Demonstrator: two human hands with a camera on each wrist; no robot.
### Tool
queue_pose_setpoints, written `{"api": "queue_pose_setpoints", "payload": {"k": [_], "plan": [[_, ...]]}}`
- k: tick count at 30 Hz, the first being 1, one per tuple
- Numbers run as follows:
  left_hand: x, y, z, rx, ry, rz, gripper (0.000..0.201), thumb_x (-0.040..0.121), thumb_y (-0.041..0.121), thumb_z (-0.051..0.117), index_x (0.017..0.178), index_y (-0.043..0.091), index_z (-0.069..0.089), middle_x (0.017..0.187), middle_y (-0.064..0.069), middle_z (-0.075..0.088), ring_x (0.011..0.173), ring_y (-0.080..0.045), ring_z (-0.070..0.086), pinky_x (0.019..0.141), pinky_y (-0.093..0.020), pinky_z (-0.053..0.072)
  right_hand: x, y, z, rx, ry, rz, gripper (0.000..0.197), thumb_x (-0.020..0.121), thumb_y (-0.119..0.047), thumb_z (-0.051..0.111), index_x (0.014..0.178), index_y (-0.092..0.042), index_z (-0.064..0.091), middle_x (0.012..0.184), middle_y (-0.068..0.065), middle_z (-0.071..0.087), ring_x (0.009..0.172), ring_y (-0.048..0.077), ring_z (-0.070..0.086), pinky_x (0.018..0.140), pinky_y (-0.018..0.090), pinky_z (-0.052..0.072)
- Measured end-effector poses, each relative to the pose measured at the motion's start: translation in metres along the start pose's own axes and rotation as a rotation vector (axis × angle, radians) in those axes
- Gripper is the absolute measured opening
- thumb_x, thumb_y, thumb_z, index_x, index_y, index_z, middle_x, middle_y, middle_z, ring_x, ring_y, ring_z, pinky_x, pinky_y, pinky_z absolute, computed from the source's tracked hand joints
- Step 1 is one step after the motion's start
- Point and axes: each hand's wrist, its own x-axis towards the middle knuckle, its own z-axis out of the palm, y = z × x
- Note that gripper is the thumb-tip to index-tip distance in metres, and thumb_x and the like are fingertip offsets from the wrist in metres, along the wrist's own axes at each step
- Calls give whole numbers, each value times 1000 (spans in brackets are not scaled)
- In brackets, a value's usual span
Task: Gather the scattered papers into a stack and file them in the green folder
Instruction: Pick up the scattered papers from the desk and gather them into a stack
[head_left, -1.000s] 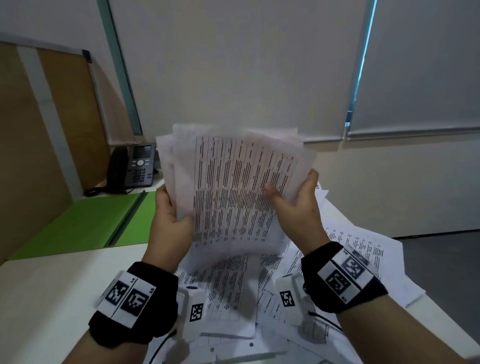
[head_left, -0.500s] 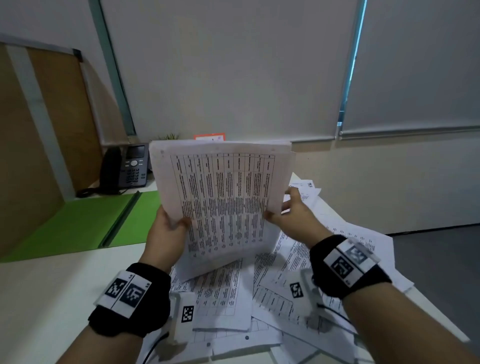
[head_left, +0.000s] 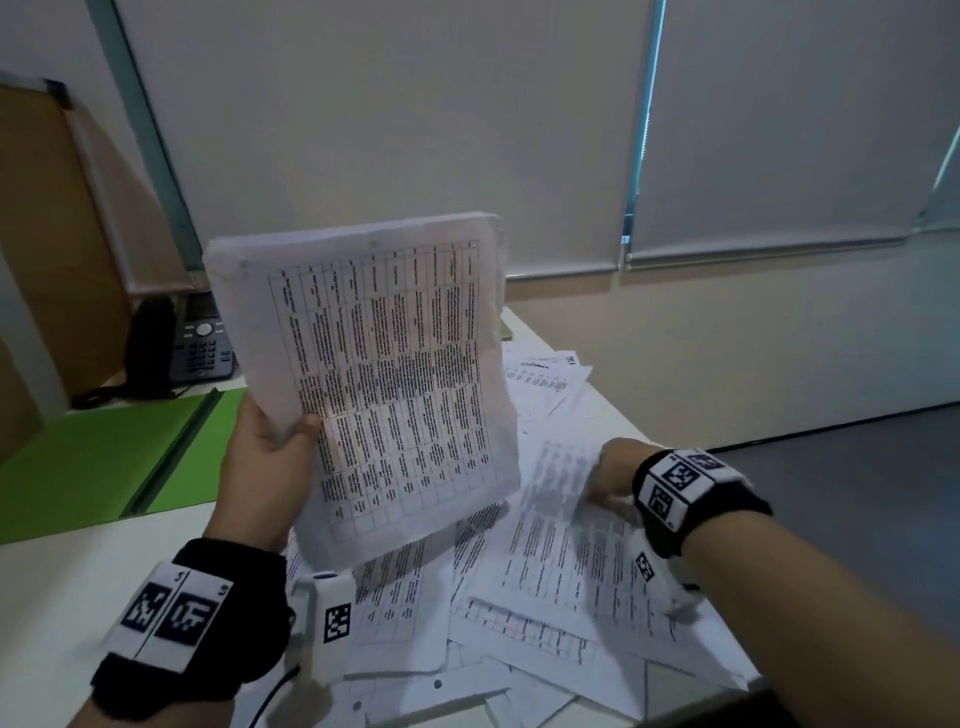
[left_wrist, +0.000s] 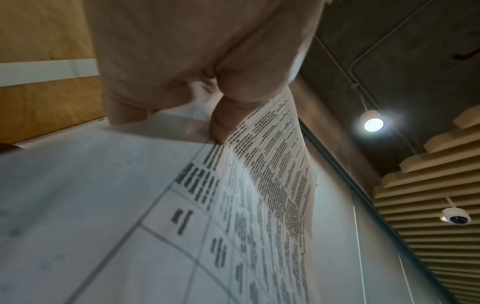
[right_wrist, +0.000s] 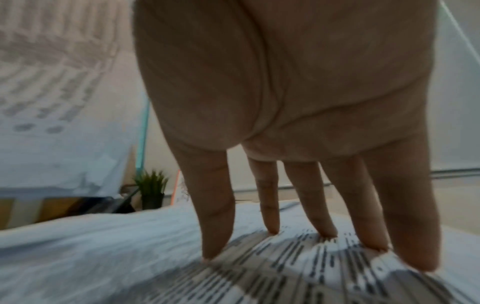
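A person's left hand (head_left: 270, 462) grips a gathered stack of papers (head_left: 374, 374) upright at centre frame, thumb curled over its lower left edge, while the right hand (head_left: 610, 470) has let go of the stack and dropped to the scattered papers (head_left: 561, 571) at lower right. Half a second earlier both hands held the stack; now the left carries it alone. The right wrist view shows the right hand's fingers (right_wrist: 215, 216) straight and spread, tips pressing a printed sheet on the pile, holding nothing yet. The shift suggests squaring of the first batch is over and another sheet is about to be drawn in, so the gathering looks only partly done.

The green folder (head_left: 98, 457) lies open and flat on the white worktop (head_left: 62, 582) at middle left of the frame, well apart from the loose pile and with no sheets in it. Filing has not begun.

By count: one held stack, its number of sheets not readable; one open folder; one pile of loose sheets, overlapping too heavily to number exactly, though at least six are distinguishable. One desk phone (head_left: 182, 348) stands behind the folder, and one small potted plant (right_wrist: 153, 189) appears in the right wrist view. Two wrist-worn cameras and two hands complete the scene.
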Motion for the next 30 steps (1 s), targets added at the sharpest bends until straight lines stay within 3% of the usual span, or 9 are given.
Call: {"api": "queue_pose_setpoints", "payload": {"k": [2,4,6,13,18,20,23,25,30], "plan": [[-2,2,2,-17,0,3,39,94,5,50,131,17,46,123,-1,61,110,-22,58,98,-43,44,2,-7,3,39,15,-78,33,79,-34,69,95,-6,68,99,10,66,91,24,62,77,30,48],[-3,4,4,-37,5,3,39,94,4,50,131,16,46,122,-1,61,110,-20,59,100,-43,43,4,-11,3,102,25,-98,47,84,-30,67,125,-9,57,126,8,59,115,24,56,91,29,44],[-3,4,5,-43,4,2,41,94,2,49,132,16,45,123,0,62,111,-18,59,102,-44,42,6,-10,2,182,99,-84,59,84,-28,69,135,-12,44,136,8,49,123,24,49,98,30,40],[4,-9,5,7,25,-8,40,93,6,52,129,24,47,118,5,64,109,-20,60,100,-51,43,29,13,0,149,32,160,106,57,-51,84,138,-9,29,133,9,53,120,32,53,98,45,46],[5,-12,7,11,34,7,37,93,5,52,128,16,49,118,-1,64,110,-22,60,102,-51,42,99,39,25,212,93,213,131,11,-55,86,125,-17,32,112,5,62,104,35,61,85,50,51],[5,-13,6,11,32,7,37,93,5,52,127,17,48,117,-1,64,110,-22,60,102,-51,42,83,33,19,269,71,204,115,15,-50,89,112,-9,45,100,4,65,98,32,64,84,47,52],[3,-12,6,-2,37,-1,34,94,5,51,124,19,48,114,1,63,108,-22,59,101,-49,42,25,19,2,266,74,159,50,57,-42,86,85,-10,59,99,6,68,96,27,65,89,38,53],[2,-11,6,-9,36,-1,35,94,4,51,125,19,47,112,3,62,107,-21,59,101,-47,42,12,18,-1,282,146,147,37,72,-36,78,91,-10,59,99,6,66,96,25,64,87,34,53],[3,-10,2,-26,52,-5,37,94,5,51,129,17,45,116,1,61,111,-23,57,101,-44,42,13,25,-3,511,329,66,26,76,-22,73,99,-9,70,96,7,70,87,24,67,81,32,55]]}}
